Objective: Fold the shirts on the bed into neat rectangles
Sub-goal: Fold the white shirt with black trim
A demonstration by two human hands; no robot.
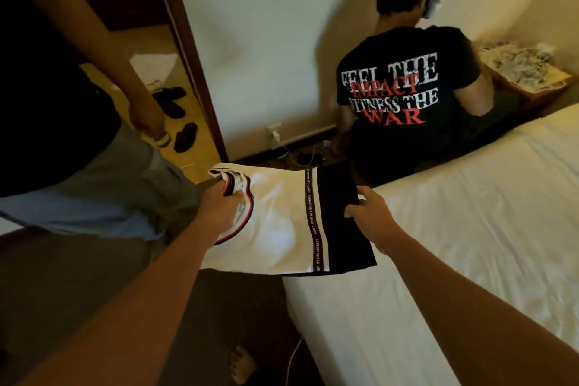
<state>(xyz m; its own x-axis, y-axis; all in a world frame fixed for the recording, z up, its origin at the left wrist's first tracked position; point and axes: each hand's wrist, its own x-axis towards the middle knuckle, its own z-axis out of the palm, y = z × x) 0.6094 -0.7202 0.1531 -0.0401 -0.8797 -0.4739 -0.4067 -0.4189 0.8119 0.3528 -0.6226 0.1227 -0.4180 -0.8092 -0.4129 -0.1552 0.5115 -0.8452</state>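
Both hands gripped a folded white shirt with a black band, the left hand at its collar and the right hand at its dark end, held over the corner of the white-sheeted bed beside the brown carpet.

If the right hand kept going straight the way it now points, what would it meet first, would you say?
Probably the kneeling person's back, past the corner of the bed. The right hand grips the shirt there; depth is unclear.
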